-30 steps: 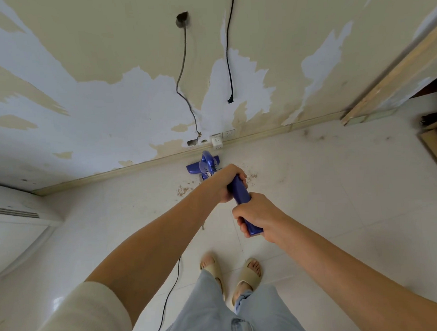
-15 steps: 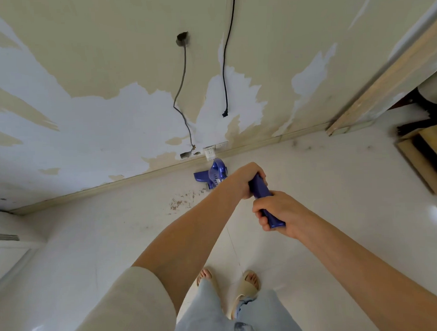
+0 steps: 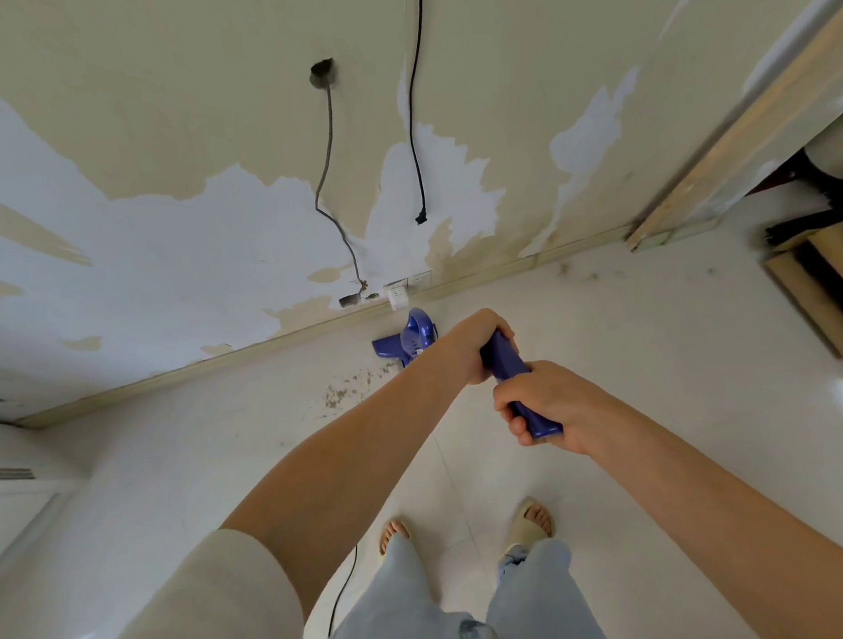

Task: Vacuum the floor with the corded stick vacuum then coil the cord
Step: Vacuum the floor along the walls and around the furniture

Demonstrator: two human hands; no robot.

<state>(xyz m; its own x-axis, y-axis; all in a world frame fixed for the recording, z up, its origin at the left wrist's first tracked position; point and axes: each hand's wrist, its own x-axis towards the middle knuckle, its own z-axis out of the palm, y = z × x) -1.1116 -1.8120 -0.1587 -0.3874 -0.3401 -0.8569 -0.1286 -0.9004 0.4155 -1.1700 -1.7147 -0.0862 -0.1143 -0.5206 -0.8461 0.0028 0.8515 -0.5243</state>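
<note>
Floor [image 3: 626,360] stretches pale and tiled on every side, running up to a skirting board [image 3: 277,343] at the foot of a peeling wall [image 3: 168,242]. Wide open tile lies to the right, until cardboard boxes [image 3: 825,295] crowd the far right edge beside a wooden door frame [image 3: 738,131]. On the left, a white unit [image 3: 19,496] closes off that side. Brown debris [image 3: 345,389] speckles the tile just short of the skirting.

Now the vacuum [image 3: 507,369]: blue, angled forward and down, its head [image 3: 408,336] right up near the skirting, just beside a white wall socket [image 3: 399,291]. Two cables dangle down the wall above it.

Both arms reach out in front, nearly straight. The left hand [image 3: 473,346] grips the handle further down, fingers wrapped round it. The right hand [image 3: 542,401] clenches the handle's top end, knuckles to the left, just behind the left hand.

A black cord [image 3: 345,585] trails across the floor by the left foot, and both feet, in sandals [image 3: 529,526], stand apart directly below the hands.
</note>
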